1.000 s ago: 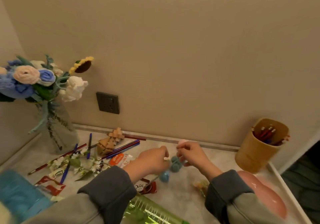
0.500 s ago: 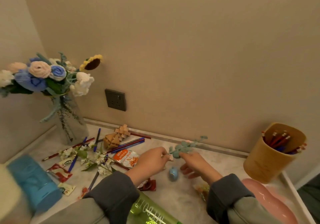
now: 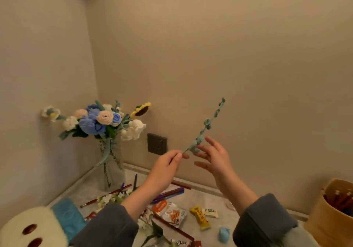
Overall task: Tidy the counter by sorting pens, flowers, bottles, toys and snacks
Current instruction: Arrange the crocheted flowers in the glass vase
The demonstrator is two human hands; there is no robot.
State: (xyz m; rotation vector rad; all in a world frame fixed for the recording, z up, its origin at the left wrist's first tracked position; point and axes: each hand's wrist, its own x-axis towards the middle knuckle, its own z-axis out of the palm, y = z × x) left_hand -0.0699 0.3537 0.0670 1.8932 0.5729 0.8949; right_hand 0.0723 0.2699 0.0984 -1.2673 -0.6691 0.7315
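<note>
My left hand (image 3: pixel 166 165) pinches the lower end of a teal knitted flower stem (image 3: pixel 205 127), which slants up to the right in the air above the counter. My right hand (image 3: pixel 214 156) is beside the stem with fingers spread, its fingertips touching the lowest leaves. A glass vase (image 3: pixel 110 162) with a knitted bouquet (image 3: pixel 101 120) stands in the left corner. Pens (image 3: pixel 168 194) lie on the counter behind my left arm. Snack packets (image 3: pixel 171 212) and a yellow bar (image 3: pixel 200 218) lie in front.
A tan pen cup (image 3: pixel 330 216) with red pens stands at the right. A small blue toy (image 3: pixel 223 232) lies near my right sleeve. A white plush toy (image 3: pixel 32 227) and a blue object (image 3: pixel 68 216) fill the lower left. White flower sprigs (image 3: pixel 112 199) lie among the pens. A wall socket (image 3: pixel 157 144) is behind.
The teal stem has been lifted from the counter high into the air. My left hand holds its end and my right hand has opened beside it. The view has tilted upward.
</note>
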